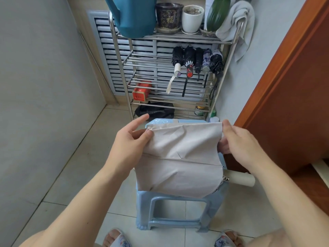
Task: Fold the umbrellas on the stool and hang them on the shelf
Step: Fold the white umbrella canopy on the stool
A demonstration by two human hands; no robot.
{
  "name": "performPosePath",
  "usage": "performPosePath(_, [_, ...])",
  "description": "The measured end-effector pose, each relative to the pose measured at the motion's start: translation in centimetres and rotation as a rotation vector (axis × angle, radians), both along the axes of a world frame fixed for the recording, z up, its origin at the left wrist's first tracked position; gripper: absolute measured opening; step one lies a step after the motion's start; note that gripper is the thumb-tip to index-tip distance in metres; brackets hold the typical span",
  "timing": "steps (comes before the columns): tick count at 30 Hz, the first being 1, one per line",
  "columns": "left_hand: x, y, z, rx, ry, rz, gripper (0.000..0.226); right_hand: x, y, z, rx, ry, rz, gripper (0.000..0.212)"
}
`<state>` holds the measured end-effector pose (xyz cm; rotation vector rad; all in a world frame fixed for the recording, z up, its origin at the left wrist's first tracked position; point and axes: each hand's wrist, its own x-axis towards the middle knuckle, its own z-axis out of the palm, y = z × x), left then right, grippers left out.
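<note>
My left hand (pixel 132 139) pinches the far left corner of the pale beige fabric canopy of a folding umbrella (pixel 179 157), thumb under the hem and forefinger extended above it. My right hand (pixel 236 141) grips the far right corner of the same canopy, fingers curled round its edge. The fabric is drawn flat between the two sets of fingers, and a seam crosses it on the near side of them.

The canopy lies on the light blue plastic stool (pixel 178 211), which stands directly beneath my fingers. The umbrella's cream cylindrical handle (pixel 240 178) projects to the right, nearer to me than my right fingers and below that wrist, off the stool's edge.

Beyond my fingertips stands the stainless steel tiered shelf (pixel 142 59). Five folded umbrellas (pixel 197 59) hang side by side from its upper right rail, handles down, straps dangling. Well beyond my left fingers a red tin (pixel 141 90) sits on a lower tier, with a black bag (pixel 156 110) on the tier under it, just past my left forefinger. On the top tier sit a teal plastic watering can (pixel 135 15), a dark patterned pot (pixel 169 14) and a white ceramic pot (pixel 192 18). A grey towel (pixel 236 24) drapes over the shelf's right post.
</note>
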<state>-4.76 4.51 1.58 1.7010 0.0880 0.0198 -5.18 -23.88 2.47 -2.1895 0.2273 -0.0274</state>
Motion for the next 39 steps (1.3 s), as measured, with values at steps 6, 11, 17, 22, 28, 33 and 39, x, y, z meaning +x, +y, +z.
performPosePath(6, [0.8, 0.0, -0.1, -0.285, 0.123, 0.048, 0.028, -0.2, 0.9, 0.2, 0.53, -0.126, 0.167, 0.075])
performPosePath(11, [0.5, 0.5, -0.4, -0.088, 0.017, -0.038, 0.03, -0.7, 1.1, 1.1, 0.623, -0.201, 0.2, 0.066])
performPosePath(17, [0.2, 0.2, 0.0, -0.152, -0.222, 0.043, 0.035, -0.1, 1.0, 1.0, 0.494, -0.413, -0.058, 0.029])
performPosePath(22, [0.7, 0.4, 0.1, -0.141, -0.098, -0.072, 0.023, -0.2, 1.0, 1.9, 0.514, -0.41, 0.065, 0.029])
performPosePath(28, [1.5, 1.2, 0.9, -0.02, -0.209, -0.047, 0.014, 0.4, 0.9, 3.0, 0.362, -0.465, 0.097, 0.03])
performPosePath(33, [1.8, 0.5, 0.4, -0.135, -0.278, 0.263, 0.016, 0.4, 1.1, 2.4, 0.391, -0.452, 0.071, 0.027])
performPosePath(39, [3.3, 2.5, 0.9, -0.141, -0.23, 0.141, 0.016, 1.1, 0.0, 2.8, 0.466, -0.455, 0.05, 0.025])
